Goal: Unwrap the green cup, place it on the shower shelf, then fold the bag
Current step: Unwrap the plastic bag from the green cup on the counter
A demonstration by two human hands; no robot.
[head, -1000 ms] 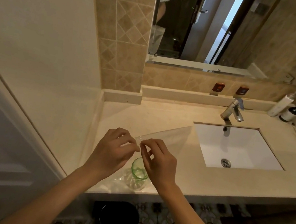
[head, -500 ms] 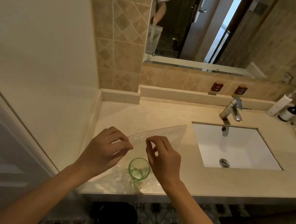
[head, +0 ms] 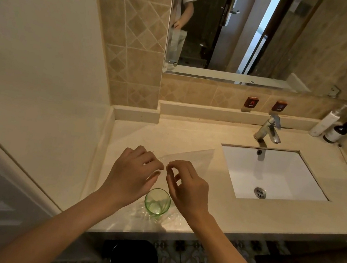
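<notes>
Green cup stands upright near the front edge of the counter, left of the sink, mouth up, sitting on the crumpled near end of a clear bag. Bag lies flat on the counter & runs from under the cup away to the far right, its far corner ending just short of the sink rim. Both hands are over the bag just beyond the cup. Left hand has fingers curled w/ thumb & forefinger pinched on the bag film; right hand likewise pinches the film w/ its fingertips, other fingers bent. The two pinch points are nearly touching, approx. above the cup's far side. Cup itself isn't held by either hand; can't tell if film still covers its mouth. Tap at the far side of the sink, two bottles in the far right corner, mirror on the wall. Black bin on the floor below the counter edge.
</notes>
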